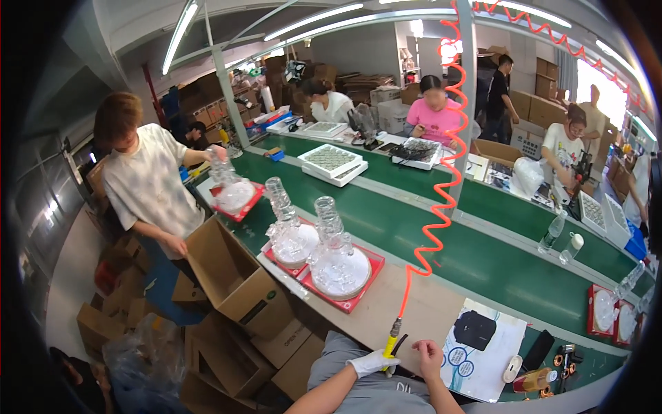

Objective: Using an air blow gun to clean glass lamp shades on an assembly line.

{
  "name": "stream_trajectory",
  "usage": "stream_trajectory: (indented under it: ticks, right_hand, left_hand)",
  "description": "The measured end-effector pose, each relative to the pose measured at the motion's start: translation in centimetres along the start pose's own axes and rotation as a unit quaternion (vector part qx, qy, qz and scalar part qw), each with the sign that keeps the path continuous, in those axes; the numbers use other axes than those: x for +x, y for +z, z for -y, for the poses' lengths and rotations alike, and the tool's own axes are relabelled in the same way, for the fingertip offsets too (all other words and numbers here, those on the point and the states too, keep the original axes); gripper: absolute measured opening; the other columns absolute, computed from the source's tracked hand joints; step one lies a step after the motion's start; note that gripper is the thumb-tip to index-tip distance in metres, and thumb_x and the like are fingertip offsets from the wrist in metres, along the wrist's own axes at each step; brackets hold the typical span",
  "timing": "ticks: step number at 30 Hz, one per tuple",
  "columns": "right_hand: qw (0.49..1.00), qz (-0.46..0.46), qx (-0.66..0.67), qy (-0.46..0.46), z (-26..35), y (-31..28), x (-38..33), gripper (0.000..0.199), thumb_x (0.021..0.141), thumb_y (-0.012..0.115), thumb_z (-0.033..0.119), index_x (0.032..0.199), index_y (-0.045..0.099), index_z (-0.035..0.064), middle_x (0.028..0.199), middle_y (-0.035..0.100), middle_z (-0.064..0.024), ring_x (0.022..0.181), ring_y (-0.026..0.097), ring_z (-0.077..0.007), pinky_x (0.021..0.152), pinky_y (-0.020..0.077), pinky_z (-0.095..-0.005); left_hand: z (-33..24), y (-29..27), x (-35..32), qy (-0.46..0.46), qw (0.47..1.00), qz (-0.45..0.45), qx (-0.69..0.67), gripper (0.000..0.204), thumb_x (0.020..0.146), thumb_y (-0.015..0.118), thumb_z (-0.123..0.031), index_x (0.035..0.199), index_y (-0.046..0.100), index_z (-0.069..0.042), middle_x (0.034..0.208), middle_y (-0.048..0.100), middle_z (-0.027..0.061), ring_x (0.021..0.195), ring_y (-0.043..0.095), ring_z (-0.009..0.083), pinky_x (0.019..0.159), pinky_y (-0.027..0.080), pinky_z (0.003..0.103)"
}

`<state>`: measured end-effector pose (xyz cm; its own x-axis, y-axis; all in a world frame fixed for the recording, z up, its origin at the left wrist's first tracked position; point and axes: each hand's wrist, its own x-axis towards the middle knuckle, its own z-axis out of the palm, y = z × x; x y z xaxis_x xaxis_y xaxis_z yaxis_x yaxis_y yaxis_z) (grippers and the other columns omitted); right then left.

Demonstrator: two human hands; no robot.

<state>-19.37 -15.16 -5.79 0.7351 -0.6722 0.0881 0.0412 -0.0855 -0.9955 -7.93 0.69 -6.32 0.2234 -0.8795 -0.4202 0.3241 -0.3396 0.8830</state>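
My left hand (pixel 369 364), in a white glove, is wrapped round a yellow air blow gun (pixel 391 344) with a black lever, in front of my lap. The gun hangs on a coiled orange air hose (pixel 439 215). Close to its right, my bare right hand (pixel 429 358) is curled closed, with nothing visible in it. Ahead and to the left, two clear flask-shaped vessels (pixel 338 265) (pixel 290 238) with tall necks stand upright on white round bases in red trays (pixel 369 274). To my right lies a white printed sheet (pixel 476 376) with a black flat piece (pixel 474 331) on it.
At left, a co-worker (pixel 148 172) handles another vessel (pixel 233 193) and an open carton (pixel 238 276). A green conveyor (pixel 386 221) crosses ahead, with people beyond it. A bottle of amber liquid (pixel 536 380) and small metal parts (pixel 567 360) lie at right. A metal post (pixel 465 103) rises ahead.
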Motion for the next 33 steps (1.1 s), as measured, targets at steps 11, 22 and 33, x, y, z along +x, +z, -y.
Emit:
stream_trajectory:
  ticks: [11,22,33]
  right_hand:
    - [0.986,-0.027,0.164,-0.021,-1.7,0.6,0.9,0.019,0.093,0.052,0.004,0.109,0.056,-0.0053,0.104,0.064,-0.0111,0.090,0.064,-0.0172,0.080,0.0505,-0.0273]
    - [0.998,0.056,-0.019,-0.006,0.7,0.3,0.8,0.018,0.093,0.055,0.011,0.094,0.064,-0.0043,0.083,0.068,-0.0084,0.078,0.064,-0.0134,0.073,0.0507,-0.0248]
    - [0.997,0.046,0.053,0.045,1.0,-0.6,0.4,0.022,0.094,0.053,0.011,0.087,0.064,-0.0064,0.079,0.067,-0.0099,0.074,0.064,-0.0142,0.071,0.0513,-0.0265]
  left_hand:
    - [1.2,1.4,1.7,0.073,0.960,0.052,0.264,0.037,0.087,0.064,-0.038,0.099,0.060,-0.002,0.083,0.063,0.0068,0.077,0.056,0.0178,0.074,0.046,0.032]
    - [0.2,0.8,1.5,0.006,0.979,0.043,0.201,0.033,0.087,0.064,-0.038,0.084,0.058,-0.006,0.067,0.054,0.0005,0.063,0.049,0.0121,0.060,0.041,0.028]
    - [0.3,0.7,1.0,-0.008,0.988,0.058,0.141,0.036,0.088,0.063,-0.040,0.074,0.058,-0.007,0.061,0.054,0.0002,0.058,0.050,0.0112,0.055,0.040,0.027]
